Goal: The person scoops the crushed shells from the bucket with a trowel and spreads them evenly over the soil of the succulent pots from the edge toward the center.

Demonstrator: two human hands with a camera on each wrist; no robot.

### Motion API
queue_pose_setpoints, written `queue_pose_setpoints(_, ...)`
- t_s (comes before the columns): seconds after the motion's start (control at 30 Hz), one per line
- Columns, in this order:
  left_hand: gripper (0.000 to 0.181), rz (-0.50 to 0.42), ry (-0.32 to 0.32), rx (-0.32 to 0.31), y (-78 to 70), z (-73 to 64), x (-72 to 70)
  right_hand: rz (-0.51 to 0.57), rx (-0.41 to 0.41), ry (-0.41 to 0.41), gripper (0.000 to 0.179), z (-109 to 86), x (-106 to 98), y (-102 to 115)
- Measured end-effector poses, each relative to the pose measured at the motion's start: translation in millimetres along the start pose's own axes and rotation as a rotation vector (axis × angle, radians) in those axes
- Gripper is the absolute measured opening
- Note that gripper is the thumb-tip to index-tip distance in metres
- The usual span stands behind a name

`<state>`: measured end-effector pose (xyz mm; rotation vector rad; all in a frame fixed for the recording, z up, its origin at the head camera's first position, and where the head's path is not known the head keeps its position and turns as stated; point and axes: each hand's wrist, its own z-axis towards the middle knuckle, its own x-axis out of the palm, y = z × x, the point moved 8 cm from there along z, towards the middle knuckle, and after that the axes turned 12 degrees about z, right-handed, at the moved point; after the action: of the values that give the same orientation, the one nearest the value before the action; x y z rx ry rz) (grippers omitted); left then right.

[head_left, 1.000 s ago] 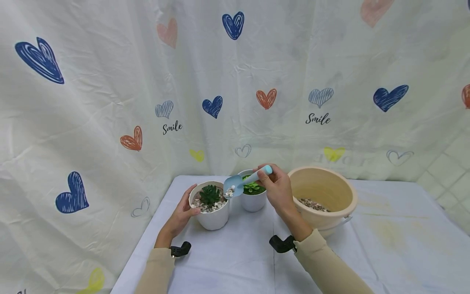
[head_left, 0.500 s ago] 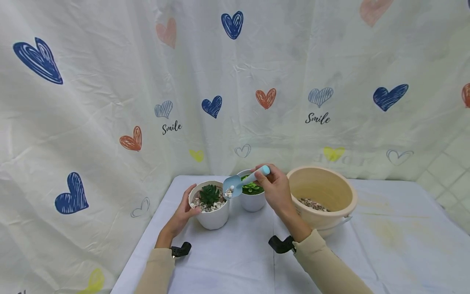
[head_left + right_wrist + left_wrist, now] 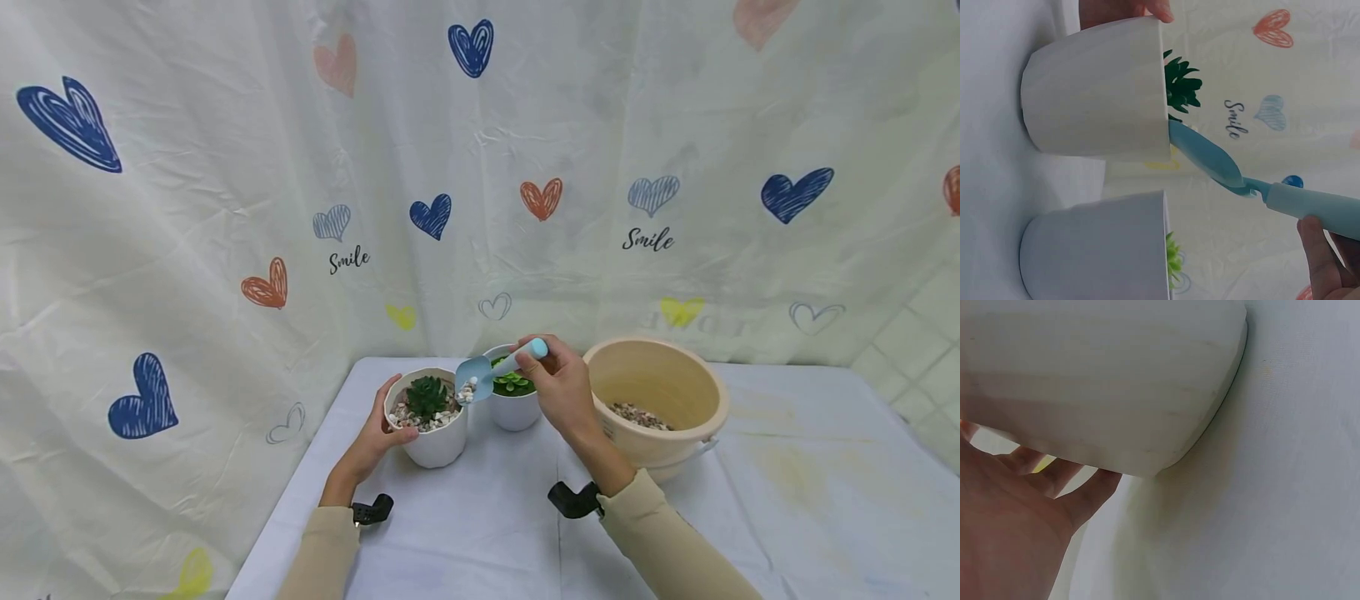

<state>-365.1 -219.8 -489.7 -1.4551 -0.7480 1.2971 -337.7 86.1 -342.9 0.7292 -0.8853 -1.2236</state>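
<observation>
A white plant pot (image 3: 435, 448) holds a dark green succulent (image 3: 426, 397) bedded in pale pebbles. My left hand (image 3: 375, 442) grips it from the left, thumb at the near side of the rim; in the left wrist view the fingers (image 3: 1094, 494) lie along the pot's wall. By its handle, my right hand (image 3: 564, 387) holds a light blue hand trowel (image 3: 1210, 156). The blade tilts down to the left, its tip right at the pot's right rim, with white pebbles (image 3: 467, 390) on it. Part of the handle is hidden by the fingers.
Behind the trowel stands a second white pot (image 3: 515, 414) with a bright green plant (image 3: 513, 383). A beige bucket (image 3: 712, 421) to the right, close by my right forearm, has mixed gravel (image 3: 637, 416) at the bottom. A heart-printed curtain (image 3: 480, 267) hangs behind the table.
Both hands stay almost in place. The left thumb has slid slightly rightward over the pot's side, and the trowel has shifted a touch left, pebbles still on its blade.
</observation>
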Motion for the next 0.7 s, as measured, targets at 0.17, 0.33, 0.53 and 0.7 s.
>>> queue_pose_setpoints(0.17, 0.106, -0.007, -0.001, -0.001, 0.6, 0.5, -0.1, -0.024, -0.014, -0.002, 0.025, -1.3, 3.4, 3.1)
queue_pose_setpoints(0.33, 0.105, -0.003, -0.007, -0.009, 2.4, 1.2, -0.8, -0.083, -0.038, 0.005, 0.023, -2.3, 8.7, 6.6)
queue_pose_setpoints(0.53, 0.104, -0.009, -0.004, -0.003, 2.8, 1.7, -0.2, -0.113, -0.04, 0.011, 0.019, -3.1, 12.8, 7.2)
queue_pose_setpoints(0.7, 0.104, -0.007, -0.004, 0.0, 3.5, 1.8, -0.9, -0.123, -0.046, 0.014, 0.021, -3.0, 13.3, 7.4)
